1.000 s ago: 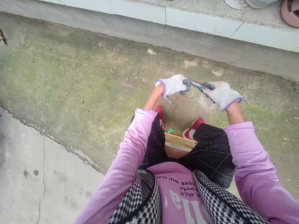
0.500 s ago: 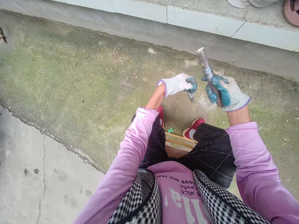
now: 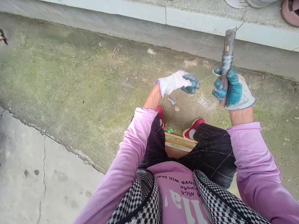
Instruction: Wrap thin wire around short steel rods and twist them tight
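Note:
My right hand [image 3: 235, 90], in a white glove with blue coating, grips the lower part of a wooden stick [image 3: 229, 42] held nearly upright. Thin metal wire [image 3: 226, 63] is wound round the middle of this stick, just above my fingers. A single strand runs from the coil to my left hand [image 3: 178, 82], whose gloved fingers are pinched on it. Below the left hand shows a smaller stick [image 3: 173, 102], also wrapped in wire. Whether that one hangs or lies on the ground I cannot tell.
My red shoes [image 3: 193, 129] stand on the mossy ground, with a small green wrapper [image 3: 170, 130] between them. Wooden bars [image 3: 179, 143] show between my legs. Ahead runs a raised step with a pale tiled edge [image 3: 140, 11], and a pink object [image 3: 291, 13] sits on it.
My right hand has moved slightly right, turning the stick more upright. The strand between the hands now shows. The smaller stick has shifted left and down, and my left hand slightly left.

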Motion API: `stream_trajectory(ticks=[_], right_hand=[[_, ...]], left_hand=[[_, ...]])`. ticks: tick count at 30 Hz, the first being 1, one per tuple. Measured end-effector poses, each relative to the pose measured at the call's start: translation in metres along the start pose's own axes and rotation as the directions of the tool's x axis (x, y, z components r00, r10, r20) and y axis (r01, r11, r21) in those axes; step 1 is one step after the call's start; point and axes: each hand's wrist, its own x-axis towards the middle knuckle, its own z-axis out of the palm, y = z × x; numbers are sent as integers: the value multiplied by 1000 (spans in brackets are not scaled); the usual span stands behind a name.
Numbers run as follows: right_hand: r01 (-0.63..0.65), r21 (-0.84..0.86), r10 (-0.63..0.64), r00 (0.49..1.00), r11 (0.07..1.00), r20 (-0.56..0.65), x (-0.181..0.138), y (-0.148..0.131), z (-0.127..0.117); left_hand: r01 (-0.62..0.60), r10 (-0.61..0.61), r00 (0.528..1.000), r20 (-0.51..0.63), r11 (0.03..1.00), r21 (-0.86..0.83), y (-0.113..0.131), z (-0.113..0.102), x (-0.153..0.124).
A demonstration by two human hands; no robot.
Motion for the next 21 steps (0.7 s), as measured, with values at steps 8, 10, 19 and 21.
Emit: stream_trajectory(ticks=[8, 10, 19, 21], right_hand=[[-54, -51, 53, 999, 997, -13, 1, 1, -2], [-62, -54, 61, 998, 997, -15, 1, 0, -2], [0, 28, 0, 1000, 1000, 2, 3, 3, -6], [20, 87, -21, 1000, 996, 19, 6, 7, -7]], left_hand=[[80, -72, 994, -83, 992, 97, 15, 8, -10], [70, -51, 992, -118, 985, 158, 19, 10, -11], [88, -10, 970, -243, 946, 313, 24, 16, -6], [98, 25, 950, -310, 922, 374, 22, 19, -4]])
